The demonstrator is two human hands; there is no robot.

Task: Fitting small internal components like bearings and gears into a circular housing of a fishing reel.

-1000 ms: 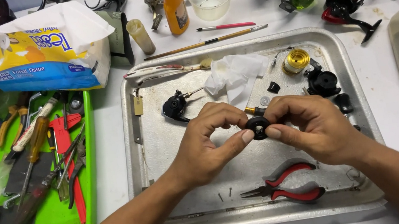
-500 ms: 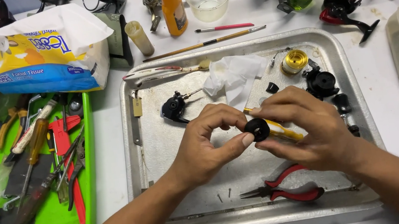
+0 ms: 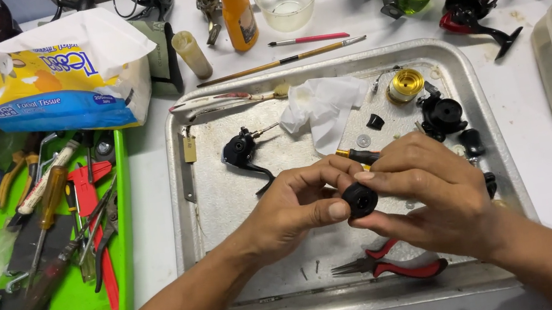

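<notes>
Bright, even light from above, soft small shadows under the hands (image 3: 376,198), pale shine on the metal tray (image 3: 225,205), picture sharp, edges a little bent

Left hand (image 3: 297,206) and right hand (image 3: 434,201) meet, fingertips pinched together.

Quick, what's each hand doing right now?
Left hand: closed, pinching the small round black part.
Right hand: closed on the same part.

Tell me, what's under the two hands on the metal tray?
Under the left hand and right hand, the metal tray shows red-handled pliers and two tiny screws. A screwdriver runs beneath the fingers, its tip covered.
</notes>
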